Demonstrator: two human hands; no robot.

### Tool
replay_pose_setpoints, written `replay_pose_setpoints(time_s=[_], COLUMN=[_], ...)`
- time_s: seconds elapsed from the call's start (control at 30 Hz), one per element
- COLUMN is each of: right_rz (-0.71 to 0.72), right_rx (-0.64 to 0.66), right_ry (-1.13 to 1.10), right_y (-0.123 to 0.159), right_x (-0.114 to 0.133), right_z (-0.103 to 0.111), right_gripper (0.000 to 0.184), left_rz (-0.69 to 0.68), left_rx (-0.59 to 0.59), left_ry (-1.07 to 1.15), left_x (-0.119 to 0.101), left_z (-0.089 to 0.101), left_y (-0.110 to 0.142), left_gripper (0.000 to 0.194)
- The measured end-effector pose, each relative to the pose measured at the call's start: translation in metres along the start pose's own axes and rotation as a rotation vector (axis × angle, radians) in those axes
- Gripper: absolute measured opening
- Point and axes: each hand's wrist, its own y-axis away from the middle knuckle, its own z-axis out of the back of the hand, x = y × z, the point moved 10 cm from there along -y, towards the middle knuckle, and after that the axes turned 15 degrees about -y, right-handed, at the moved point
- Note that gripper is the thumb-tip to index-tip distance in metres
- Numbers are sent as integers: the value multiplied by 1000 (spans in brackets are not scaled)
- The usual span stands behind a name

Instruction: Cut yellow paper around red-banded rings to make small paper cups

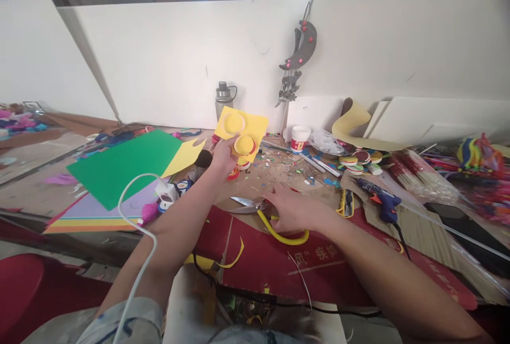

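My left hand grips a yellow sheet by its near edge and holds it raised above the table. Two round ring-like pieces, a pale ring and a red-sided one, are against the sheet; whether they are stuck on is unclear. My right hand is closed over the handle area of a pair of scissors with yellow handles. Their blades point left, slightly apart, low over the cardboard. The second handle is mostly hidden by my fingers.
Left lie a green sheet and stacked coloured paper. A white cable crosses my left forearm. Right are a box cutter, a blue glue gun and a black phone. Behind stand a bottle and paper cup.
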Motion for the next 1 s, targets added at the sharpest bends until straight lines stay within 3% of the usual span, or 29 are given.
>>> replay_pose_setpoints(time_s=[0.17,0.37,0.53,0.63,0.7,0.83,1.0], right_rz=[15,91,192,217,219,245,289], right_rx=[19,-21,-375,-719,-861,-932,-975], right_ry=[38,-28,-320,-693,-960,-1276,-1382], right_y=[-4,-11,-18,-12,-9,-11,-8], right_x=[-1,-11,-32,-60,-78,-88,-84], right_z=[2,7,43,65,68,63,66], right_gripper=[48,38,40,37,36,51,55], left_rz=[-52,-81,-70,-47,-37,50,103], left_rx=[5,-31,-124,-145,-133,-79,92], left_ry=[45,78,134,155,164,138,106], left_x=[-12,-14,-18,-17,-14,10,40], left_z=[10,15,23,18,9,-16,-45], left_y=[-7,-9,-7,0,8,29,52], left_gripper=[13,17,13,14,16,19,36])
